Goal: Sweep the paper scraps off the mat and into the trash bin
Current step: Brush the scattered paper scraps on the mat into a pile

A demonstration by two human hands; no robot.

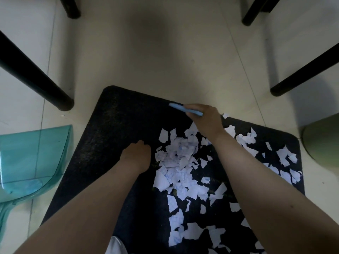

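Dark mat (117, 125) on pale tiled floor, black furniture legs (36, 76) around it. Left half of mat bare; paper scraps (178, 162) cover centre and right, thickest in a heap at centre, thinner toward the right edge and the near edge.

Teal see-through dustpan (31, 158) lies on the floor just off the mat's left edge. Green trash bin (322, 142) stands off the right corner, only partly in view.

Right hand (205, 121) at the far edge of the mat, fingers closed around a small blue brush (185, 109); bristles not visible. Left hand (136, 155) rests on the mat, fingers curled under, touching the heap's left margin; whether it pinches anything, cannot tell.

Heap lies between the two hands, nearer than the brush.

Risks, as judged: a fast stroke could flick light scraps over the mat edge onto the floor; outlying pieces on the right may be missed; dustpan is apart from the heap, so scraps could scatter on the way.
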